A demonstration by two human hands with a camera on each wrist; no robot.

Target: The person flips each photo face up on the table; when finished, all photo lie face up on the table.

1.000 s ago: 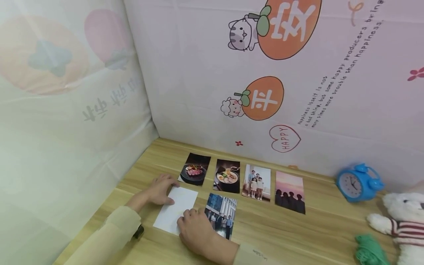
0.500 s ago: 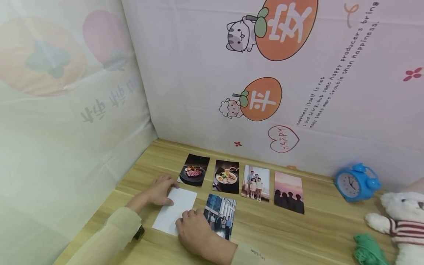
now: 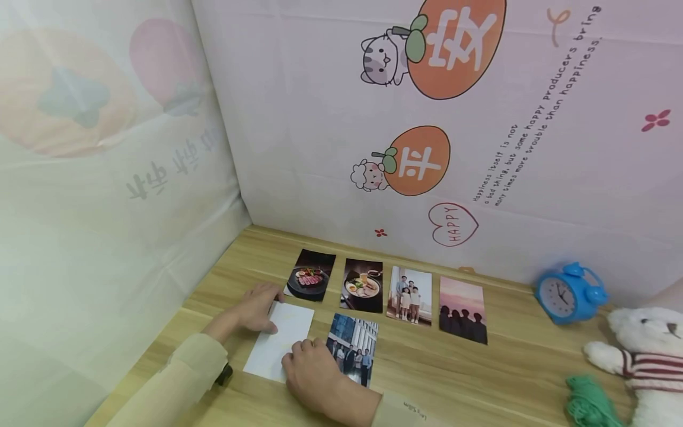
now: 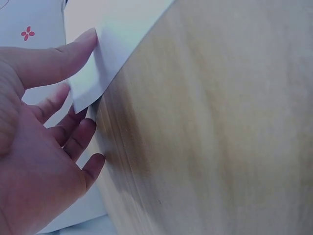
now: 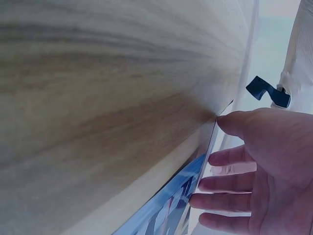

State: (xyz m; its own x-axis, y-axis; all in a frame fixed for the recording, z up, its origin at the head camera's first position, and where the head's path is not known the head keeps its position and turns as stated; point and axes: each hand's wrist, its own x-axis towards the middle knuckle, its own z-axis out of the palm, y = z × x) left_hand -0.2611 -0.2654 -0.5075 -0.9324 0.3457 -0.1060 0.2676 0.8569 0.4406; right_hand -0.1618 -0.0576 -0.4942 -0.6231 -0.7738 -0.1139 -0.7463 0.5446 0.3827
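Note:
A blank white card point(image 3: 292, 325) lies on the wooden table between both hands. My left hand point(image 3: 260, 305) holds its far left corner. In the left wrist view, the thumb is over the card and the fingers are below its bent-up corner. My right hand point(image 3: 315, 373) grips the card's near right side with curled fingers. The right wrist view has the thumb point(image 5: 232, 122) at the card's edge, the fingers opposite. Just right of the card lies a photo of a group before tall buildings point(image 3: 349, 350), its lower part hidden by the right hand.
Behind lies a row of photos: steak point(image 3: 312, 276), noodle soup point(image 3: 363, 286), a family point(image 3: 409, 295) and silhouettes at sunset point(image 3: 463, 309). At right are a blue alarm clock point(image 3: 565, 293), a white plush bear point(image 3: 651, 362) and green yarn point(image 3: 589, 403). Printed cloth walls point(image 3: 299, 136) border the table.
The head view has swung slightly, so the scene sits a little further left. Both hands and the white card keep their places on the table.

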